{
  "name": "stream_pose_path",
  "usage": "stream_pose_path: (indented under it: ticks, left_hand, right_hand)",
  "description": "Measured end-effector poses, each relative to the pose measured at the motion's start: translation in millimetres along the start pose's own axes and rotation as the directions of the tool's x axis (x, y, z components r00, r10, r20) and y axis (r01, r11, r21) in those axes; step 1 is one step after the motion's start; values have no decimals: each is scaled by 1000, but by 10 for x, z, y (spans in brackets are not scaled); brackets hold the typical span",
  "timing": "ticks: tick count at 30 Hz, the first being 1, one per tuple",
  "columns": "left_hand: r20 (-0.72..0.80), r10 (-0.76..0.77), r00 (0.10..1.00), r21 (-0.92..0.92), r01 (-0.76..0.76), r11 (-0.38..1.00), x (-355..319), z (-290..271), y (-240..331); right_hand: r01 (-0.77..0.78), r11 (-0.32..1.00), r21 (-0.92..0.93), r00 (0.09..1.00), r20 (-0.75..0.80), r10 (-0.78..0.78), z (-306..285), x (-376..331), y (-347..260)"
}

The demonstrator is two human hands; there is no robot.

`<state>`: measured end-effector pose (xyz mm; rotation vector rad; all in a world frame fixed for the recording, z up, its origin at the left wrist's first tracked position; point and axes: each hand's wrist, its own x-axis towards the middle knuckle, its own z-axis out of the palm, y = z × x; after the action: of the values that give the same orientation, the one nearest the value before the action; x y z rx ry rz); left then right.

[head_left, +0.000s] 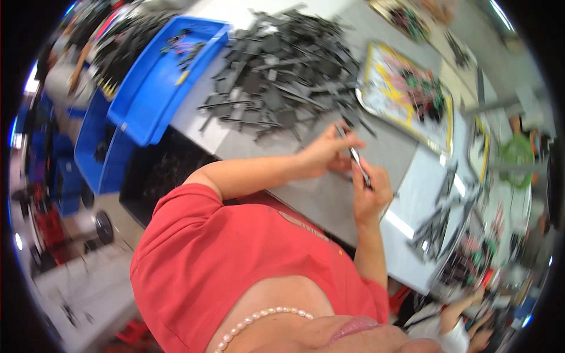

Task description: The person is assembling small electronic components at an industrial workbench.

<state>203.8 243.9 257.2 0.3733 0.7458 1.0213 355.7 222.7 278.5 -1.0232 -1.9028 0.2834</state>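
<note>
Above the grey mat [347, 203], my two hands grip one thin black strip [355, 155] with a pale, shiny stretch along it. My left hand [327, 152] pinches its far end. The fingers of my right hand [372, 189] are closed around its near end, to the right. The strip slants between both hands, and motion blur hides its exact kind. Just beyond my hands spreads a big heap of flat black pieces and strips [288, 70], a few lying loose close to my left hand.
A blue tray [138, 109] with small wired parts stands at the left, above another blue bin [94, 162]. Yellow-edged trays of wires and parts [406, 88] lie at the right. More black strips [432, 235] rest on the white table. Other people [450, 329] sit nearby.
</note>
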Motion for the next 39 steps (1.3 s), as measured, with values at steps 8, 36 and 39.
stream_pose_path:
  ticks: [8, 36, 39]
  left_hand:
    - [306, 205, 930, -240, -133, 962, -402, 248, 153]
    - [-329, 751, 573, 807, 583, -91, -588, -2250, 2789]
    - [-287, 789, 543, 749, 641, -168, -546, -1813, 2749]
  right_hand:
    - [6, 957, 290, 997, 74, -29, -60, -131, -282]
    - [-389, 851, 352, 914, 36, 403, 24, -28, 12]
    - [-411, 835, 367, 905, 50, 423, -58, -15, -40]
